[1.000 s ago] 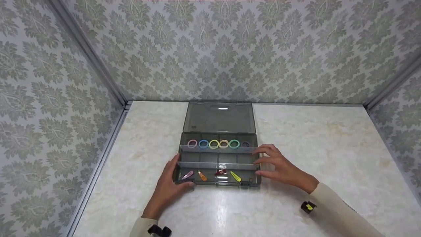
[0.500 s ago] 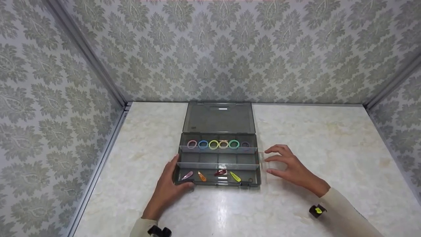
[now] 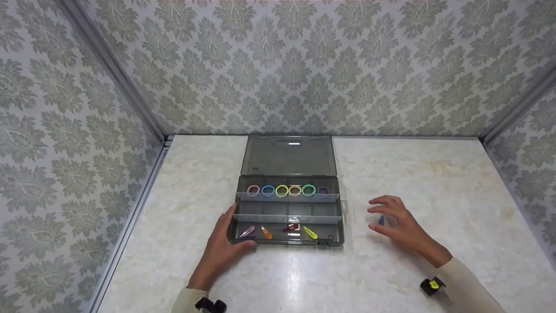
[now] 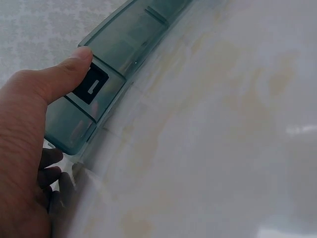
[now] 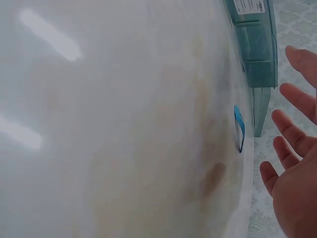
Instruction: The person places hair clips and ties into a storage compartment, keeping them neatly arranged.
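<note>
A smoky grey plastic organizer box (image 3: 289, 208) lies on the table with its lid (image 3: 289, 154) folded back. My left hand (image 3: 226, 243) holds the box's near left corner; in the left wrist view its thumb (image 4: 69, 72) lies on the front wall beside a dark latch (image 4: 91, 84). Several coloured rings (image 3: 282, 190) lie in the far row, and hair clips in the near row include a yellow one (image 3: 310, 233) and an orange one (image 3: 266, 232). To the right, my right hand (image 3: 402, 224) hovers with fingers spread, holding nothing, over a blue hair clip (image 5: 239, 128) on the table.
Two clear dividers, the nearer one (image 3: 286, 218) included, split the box into rows. A pale marbled table (image 3: 456, 195) extends on both sides. Patterned walls (image 3: 295, 65) rise behind and at the sides.
My right hand has moved from the box's right edge out to the right. The blue hair clip now shows beneath it. My left hand and the box have stayed in place.
</note>
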### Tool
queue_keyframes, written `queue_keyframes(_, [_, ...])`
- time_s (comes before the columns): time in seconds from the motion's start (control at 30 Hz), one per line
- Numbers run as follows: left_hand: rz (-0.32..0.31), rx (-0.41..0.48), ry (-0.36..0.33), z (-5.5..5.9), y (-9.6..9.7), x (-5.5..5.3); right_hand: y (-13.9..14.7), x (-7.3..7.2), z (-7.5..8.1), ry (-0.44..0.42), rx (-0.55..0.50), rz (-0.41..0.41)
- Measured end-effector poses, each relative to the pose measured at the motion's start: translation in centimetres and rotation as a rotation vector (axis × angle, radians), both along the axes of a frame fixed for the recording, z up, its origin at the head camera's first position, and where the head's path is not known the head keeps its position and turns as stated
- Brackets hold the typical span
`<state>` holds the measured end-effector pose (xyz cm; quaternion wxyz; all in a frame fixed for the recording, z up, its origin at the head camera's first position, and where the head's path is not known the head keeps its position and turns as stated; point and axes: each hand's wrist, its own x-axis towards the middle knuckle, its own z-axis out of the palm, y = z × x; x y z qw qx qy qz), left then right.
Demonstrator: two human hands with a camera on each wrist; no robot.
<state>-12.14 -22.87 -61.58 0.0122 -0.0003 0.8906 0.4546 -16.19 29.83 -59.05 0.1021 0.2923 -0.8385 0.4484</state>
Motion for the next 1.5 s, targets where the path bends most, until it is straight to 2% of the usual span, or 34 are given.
queue_keyframes(0.27, [-0.005,0.019,0.000,0.0,0.0,-0.1,0.7,1.1,-0.8,-0.044,0.009,-0.134])
queue_keyframes(0.47, [0.000,0.024,-0.007,0.0,0.0,-0.1,1.3,1.5,-1.3,-0.069,0.040,-0.169])
queue_keyframes(0.7, [0.003,-0.006,-0.020,0.2,0.0,-0.1,2.4,1.4,-1.9,-0.120,0.056,-0.132])
queue_keyframes(1.0, [0.010,-0.008,-0.044,0.2,0.0,-0.1,4.2,0.4,-1.8,-0.260,0.069,-0.071])
queue_keyframes(1.2, [0.010,-0.011,-0.037,0.2,0.1,-0.2,4.5,-0.1,-1.5,-0.231,0.118,-0.016])
queue_keyframes(1.37, [0.004,-0.007,-0.038,0.2,0.1,-0.2,4.4,-0.3,-1.6,-0.210,0.108,-0.013])
queue_keyframes(1.5, [0.002,-0.004,-0.037,0.2,0.1,-0.1,4.3,-0.2,-1.5,-0.228,0.082,-0.025])
